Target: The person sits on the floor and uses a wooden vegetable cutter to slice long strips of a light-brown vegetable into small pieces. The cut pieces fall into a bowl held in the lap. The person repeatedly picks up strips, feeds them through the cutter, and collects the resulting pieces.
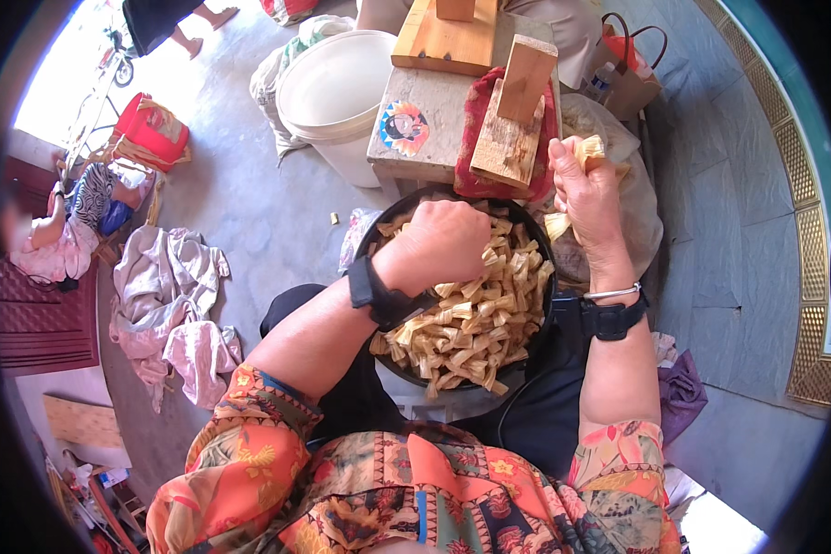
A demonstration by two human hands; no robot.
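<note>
A round dark-rimmed basin (552, 305) rests at my lap, heaped with short, fan-ended pale yellow bundles (460, 332) that look like dried plant or food strips. Over the far part of the heap is my left hand (447, 239), its fingers curled under. They are hidden, so whether they grip anything cannot be seen. Right of the basin's far rim, my right hand (585, 190) is raised and closed around pale yellow pieces (591, 147), which stick out above and below the fist. Just left of it, a wooden block with an upright piece (523, 90) stands on a red cloth (472, 149).
The cloth lies on a low stand (415, 156), with another wooden block (443, 45) behind. A white bucket (339, 90) stands to the left, a plastic sack (637, 208) to the right. Crumpled cloths (173, 298) lie leftward, near a seated person (55, 239) and red bucket (152, 131).
</note>
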